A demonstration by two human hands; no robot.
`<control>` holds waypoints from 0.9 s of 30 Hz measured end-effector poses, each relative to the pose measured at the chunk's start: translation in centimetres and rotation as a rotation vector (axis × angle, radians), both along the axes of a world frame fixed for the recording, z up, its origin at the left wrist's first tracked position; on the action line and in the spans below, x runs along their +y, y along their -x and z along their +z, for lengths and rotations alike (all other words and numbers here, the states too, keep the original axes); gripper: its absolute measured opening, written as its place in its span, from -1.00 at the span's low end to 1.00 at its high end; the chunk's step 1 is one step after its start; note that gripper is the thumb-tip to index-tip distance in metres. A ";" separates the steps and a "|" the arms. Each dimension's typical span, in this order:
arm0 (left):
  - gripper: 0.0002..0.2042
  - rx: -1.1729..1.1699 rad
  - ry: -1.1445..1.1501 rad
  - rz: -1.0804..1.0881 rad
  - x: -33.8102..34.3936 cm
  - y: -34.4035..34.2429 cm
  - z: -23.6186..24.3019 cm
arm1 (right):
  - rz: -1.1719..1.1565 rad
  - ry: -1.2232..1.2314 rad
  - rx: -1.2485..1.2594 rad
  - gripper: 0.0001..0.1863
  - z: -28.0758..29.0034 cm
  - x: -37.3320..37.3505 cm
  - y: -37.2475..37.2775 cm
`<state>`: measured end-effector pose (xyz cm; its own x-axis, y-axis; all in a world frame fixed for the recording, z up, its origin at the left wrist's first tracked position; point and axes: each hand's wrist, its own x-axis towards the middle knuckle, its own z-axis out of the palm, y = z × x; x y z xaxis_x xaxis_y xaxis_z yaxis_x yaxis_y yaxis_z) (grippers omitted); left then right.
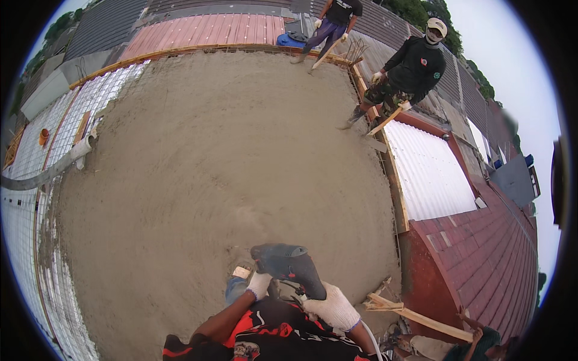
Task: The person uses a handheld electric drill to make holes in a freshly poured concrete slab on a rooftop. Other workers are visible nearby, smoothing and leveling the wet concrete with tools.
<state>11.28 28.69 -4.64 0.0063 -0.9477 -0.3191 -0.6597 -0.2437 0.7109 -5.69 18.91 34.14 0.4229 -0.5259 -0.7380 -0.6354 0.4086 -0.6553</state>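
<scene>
Broad slab of wet grey concrete [211, 150] spreads ahead. Dark blue-grey, pistol-shaped power tool [282, 259] lies crosswise just beyond both hands, its handle sloping into the white-knit-gloved right hand [333, 307], fingers closed around it. White-knit-gloved left hand [259, 285] sits beneath; grip cannot be told. No markings legible.

Rooftop building site: wet concrete [229, 150]

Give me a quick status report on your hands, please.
Left hand and right hand gloved, grip unclear. Grey concrete spread ahead. Capped co-worker standing ahead right, apart from both hands.
</scene>
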 end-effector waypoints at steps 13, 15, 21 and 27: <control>-0.68 0.759 -0.630 -0.139 -13.7 -5.2 3.0 | -0.313 0.503 -0.051 -0.54 -2.4 3.3 -7.3; -0.68 0.720 -0.657 -0.186 -14.7 -5.0 3.0 | -0.332 0.522 -0.042 -0.52 -3.6 2.8 -8.8; -0.67 0.678 -0.696 -0.223 -15.9 -5.4 2.8 | -0.413 0.481 0.000 -0.52 -7.5 2.1 -11.5; -0.66 0.694 -0.718 -0.184 -15.7 -5.6 1.1 | -0.403 0.411 0.007 -0.63 -12.2 2.0 -12.8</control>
